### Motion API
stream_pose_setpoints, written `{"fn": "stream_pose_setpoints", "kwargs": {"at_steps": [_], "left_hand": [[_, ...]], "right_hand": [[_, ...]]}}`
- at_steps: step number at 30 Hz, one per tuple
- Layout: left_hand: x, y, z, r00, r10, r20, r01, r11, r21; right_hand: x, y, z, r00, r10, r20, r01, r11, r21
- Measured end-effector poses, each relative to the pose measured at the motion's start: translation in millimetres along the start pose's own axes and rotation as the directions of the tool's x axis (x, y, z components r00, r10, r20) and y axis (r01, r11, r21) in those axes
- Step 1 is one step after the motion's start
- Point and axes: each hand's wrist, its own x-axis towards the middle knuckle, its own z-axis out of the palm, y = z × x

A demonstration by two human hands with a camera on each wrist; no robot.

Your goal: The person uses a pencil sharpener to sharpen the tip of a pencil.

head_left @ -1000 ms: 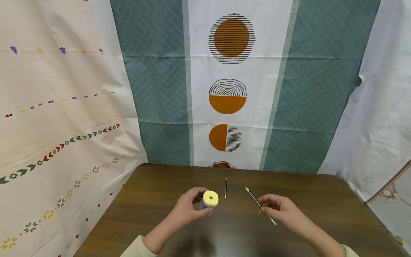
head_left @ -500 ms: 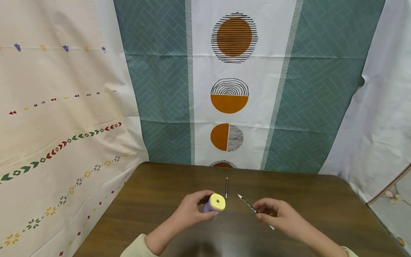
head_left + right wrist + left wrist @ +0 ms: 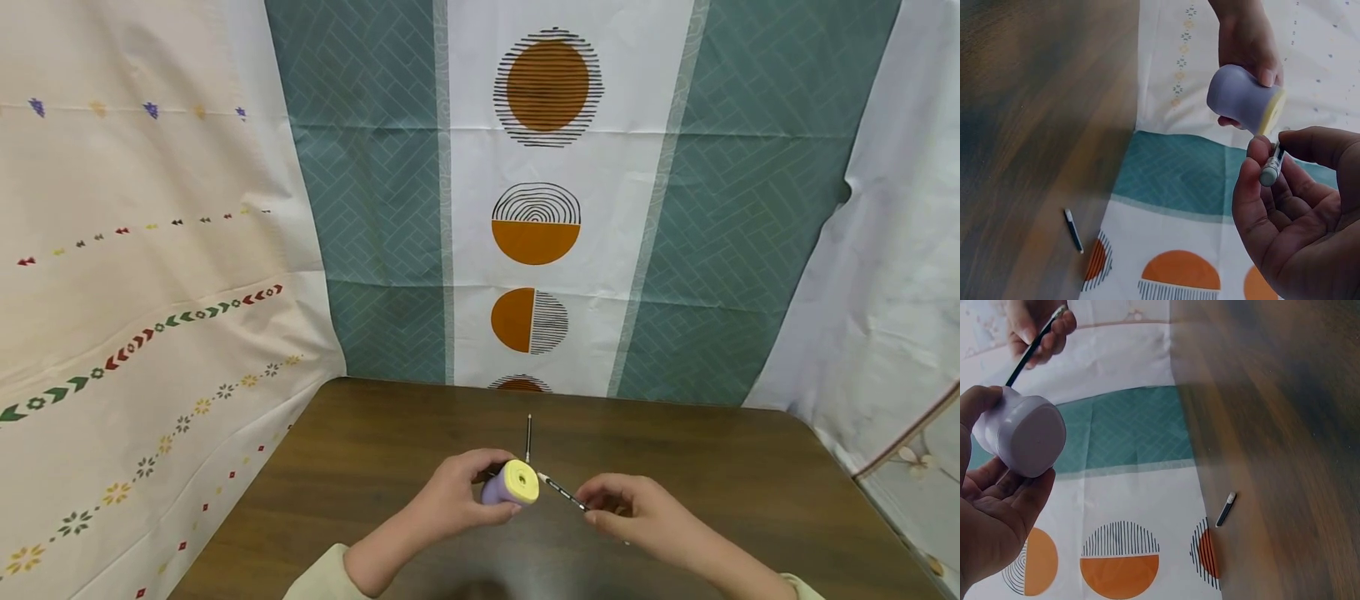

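My left hand (image 3: 453,498) grips a pencil sharpener (image 3: 500,488) by its lilac, waisted body. Its yellow top (image 3: 522,482), with a small round hole, is tilted toward the right hand. Between the thumb and fingers of my right hand (image 3: 637,510) a dark pencil (image 3: 564,492) is pinched, its pale point right at the yellow top's edge. The right wrist view shows that pencil's eraser end (image 3: 1269,175) close up, sticking out from the fingers. In the left wrist view the sharpener's flat base (image 3: 1036,439) faces the camera. Both things are held above the table.
A second dark pencil (image 3: 528,437) lies on the brown wooden table (image 3: 390,425), just beyond the hands. Behind the table hangs a green and white curtain (image 3: 382,250) with orange circles. Patterned cloth (image 3: 150,333) covers the left side, pale cloth (image 3: 885,292) the right.
The left hand has moved right and slightly nearer, tipping the sharpener's yellow top toward the pencil. The right hand has brought the pencil left and down, so its point is now at the sharpener.
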Motion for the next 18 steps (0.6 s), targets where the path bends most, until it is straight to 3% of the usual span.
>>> {"fn": "stream_pose_setpoints", "kwargs": {"at_steps": [8, 18], "left_hand": [[3.0, 1.9, 2.7, 0.999, 0.020, 0.032, -0.020, 1.000, 0.016], [5.9, 1.0, 5.5, 0.998, 0.023, 0.054, -0.025, 0.999, 0.033]], "right_hand": [[1.1, -0.8, -0.6, 0.999, 0.025, 0.026, -0.024, 1.000, -0.010], [0.6, 0.0, -4.8, 1.000, 0.000, 0.024, 0.001, 0.999, -0.041]]}}
